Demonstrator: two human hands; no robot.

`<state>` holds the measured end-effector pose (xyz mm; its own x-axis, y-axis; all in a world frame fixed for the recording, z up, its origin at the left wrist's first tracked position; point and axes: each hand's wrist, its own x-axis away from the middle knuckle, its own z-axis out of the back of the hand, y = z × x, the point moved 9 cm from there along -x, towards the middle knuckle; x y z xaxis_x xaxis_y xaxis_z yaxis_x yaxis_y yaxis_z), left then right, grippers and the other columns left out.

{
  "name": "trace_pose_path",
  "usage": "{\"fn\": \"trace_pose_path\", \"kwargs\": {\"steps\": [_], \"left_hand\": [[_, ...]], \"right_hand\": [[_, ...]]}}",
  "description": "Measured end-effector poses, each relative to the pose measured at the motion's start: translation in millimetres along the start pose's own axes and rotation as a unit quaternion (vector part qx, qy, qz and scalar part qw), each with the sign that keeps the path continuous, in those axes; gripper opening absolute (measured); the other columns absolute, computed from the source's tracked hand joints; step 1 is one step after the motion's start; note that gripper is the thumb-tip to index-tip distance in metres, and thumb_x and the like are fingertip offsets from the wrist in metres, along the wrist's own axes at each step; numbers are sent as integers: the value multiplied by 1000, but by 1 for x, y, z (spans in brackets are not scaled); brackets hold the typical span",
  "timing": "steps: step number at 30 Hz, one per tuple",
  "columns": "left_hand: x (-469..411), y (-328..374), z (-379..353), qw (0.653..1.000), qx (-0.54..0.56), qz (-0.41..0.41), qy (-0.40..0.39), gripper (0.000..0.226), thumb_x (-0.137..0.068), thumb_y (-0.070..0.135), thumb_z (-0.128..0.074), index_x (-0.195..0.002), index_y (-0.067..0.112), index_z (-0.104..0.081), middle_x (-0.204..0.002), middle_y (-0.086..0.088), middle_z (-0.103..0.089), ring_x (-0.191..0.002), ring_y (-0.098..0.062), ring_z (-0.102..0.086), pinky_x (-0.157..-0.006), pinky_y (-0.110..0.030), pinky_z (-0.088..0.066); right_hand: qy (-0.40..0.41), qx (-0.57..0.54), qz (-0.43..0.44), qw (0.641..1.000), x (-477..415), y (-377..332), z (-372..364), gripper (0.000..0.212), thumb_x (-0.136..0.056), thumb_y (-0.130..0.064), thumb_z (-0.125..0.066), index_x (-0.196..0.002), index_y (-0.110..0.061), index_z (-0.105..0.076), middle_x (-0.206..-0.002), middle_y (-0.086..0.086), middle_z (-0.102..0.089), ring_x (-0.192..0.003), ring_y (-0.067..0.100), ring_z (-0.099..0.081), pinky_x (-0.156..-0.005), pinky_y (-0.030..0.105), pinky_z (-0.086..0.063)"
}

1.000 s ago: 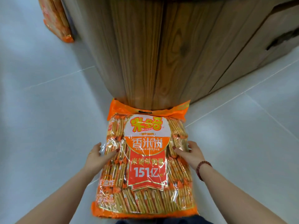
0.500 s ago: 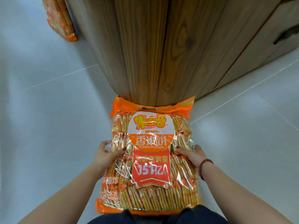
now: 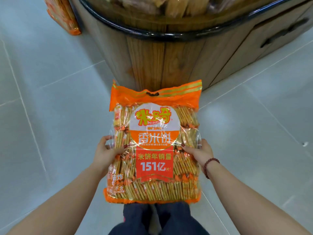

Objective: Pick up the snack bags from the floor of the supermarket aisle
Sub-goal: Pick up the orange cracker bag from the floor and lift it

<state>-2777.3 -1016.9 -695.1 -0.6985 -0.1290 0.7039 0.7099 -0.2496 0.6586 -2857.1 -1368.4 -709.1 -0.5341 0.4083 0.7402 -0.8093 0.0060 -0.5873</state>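
Before the wooden barrel (image 3: pixel 152 61), held above the tiled floor (image 3: pixel 50 107), an orange rice-cracker bag (image 3: pixel 154 187) reads "XIANGMIBING" and "151亿"; wrapped cracker stacks fill it. Its side edges are clasped by the left grip (image 3: pixel 105 153) and the right grip (image 3: pixel 199 153), thumbs on the front. Left of the barrel stands another orange snack bag (image 3: pixel 63 16).

wooden barrel (image 3: pixel 160 61) blocks far centre, black rim band (image 3: pixel 152 33) rings it near the top. snack bag (image 3: pixel 154 145) fills the middle between left hand (image 3: pixel 105 153) and right hand (image 3: pixel 201 153); its top edge overlaps the barrel base, contact unclear. wooden cabinet (image 3: pixel 279 31) closes off far right. floor tile (image 3: pixel 50 116) lies open on the left, right up to a second orange bag (image 3: pixel 62 16) leaning at the barrel's far-left side. right floor open too, only a small white speck (image 3: pixel 305 143) there. legs (image 3: pixel 160 219) crowd near centre
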Motion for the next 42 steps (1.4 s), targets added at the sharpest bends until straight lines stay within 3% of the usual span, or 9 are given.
{"fn": "trace_pose_path", "kwargs": {"steps": [10,13,18,24,26,31,34,37,42], "left_hand": [[169,101,83,999,35,-10,14,56,-75,-3,-75,-118,18,-47,-90,-15,-65,-68,-29,-62,-59,-34,-50],[218,135,116,998,55,-25,36,56,-75,-5,-74,-118,18,-46,-91,-15,-64,-66,-26,-60,-54,-29,-45],[305,196,173,990,93,-59,88,60,-74,-7,-74,-124,13,-47,-90,-12,-64,-66,-23,-63,-52,-29,-48],[400,281,257,971,146,-116,150,75,-72,0,-78,-135,14,-42,-99,-11,-63,-82,-27,-66,-69,-38,-54],[425,312,291,961,158,-149,174,73,-70,4,-80,-133,16,-44,-102,-11,-64,-86,-28,-66,-71,-39,-55],[473,379,375,927,185,-230,232,61,-73,4,-78,-125,19,-50,-100,-10,-64,-78,-20,-65,-59,-29,-49],[481,401,434,908,195,-259,267,64,-71,6,-80,-126,22,-51,-107,-11,-64,-83,-22,-65,-64,-32,-52],[477,420,498,890,193,-280,303,67,-69,8,-82,-127,25,-53,-109,-11,-64,-90,-27,-66,-73,-38,-55],[452,448,595,873,205,-317,309,63,-68,9,-82,-122,24,-53,-102,-9,-69,-91,-31,-68,-82,-54,-55]], "right_hand": [[-2,-5,23,1000,176,-94,48,65,-69,-25,-84,-121,-14,-47,-116,6,-57,-104,27,-60,-94,47,-50],[-19,-3,46,999,222,-138,51,59,-69,-25,-84,-114,-15,-49,-108,5,-61,-99,25,-62,-91,48,-52],[-70,-12,114,991,303,-219,54,36,-76,-19,-79,-97,-21,-50,-88,-4,-59,-79,11,-59,-73,35,-50],[-109,23,205,972,409,-346,48,38,-70,-26,-83,-96,-17,-57,-96,3,-67,-91,23,-65,-87,46,-54],[-127,26,246,961,441,-393,36,37,-73,-22,-81,-100,-13,-58,-94,2,-67,-91,22,-64,-88,42,-53],[-152,24,326,933,502,-498,-8,57,-64,-28,-85,-112,-13,-57,-110,9,-66,-98,26,-65,-90,47,-53],[-146,32,368,917,533,-550,-49,76,-59,-36,-86,-123,-13,-53,-122,8,-61,-108,27,-61,-94,50,-50],[-146,31,405,902,571,-595,-95,71,-68,-31,-83,-127,-13,-49,-122,6,-57,-112,26,-57,-97,48,-48],[-148,34,439,885,601,-662,-181,52,-67,-33,-83,-105,-20,-50,-108,7,-63,-98,26,-63,-90,48,-53]]}}
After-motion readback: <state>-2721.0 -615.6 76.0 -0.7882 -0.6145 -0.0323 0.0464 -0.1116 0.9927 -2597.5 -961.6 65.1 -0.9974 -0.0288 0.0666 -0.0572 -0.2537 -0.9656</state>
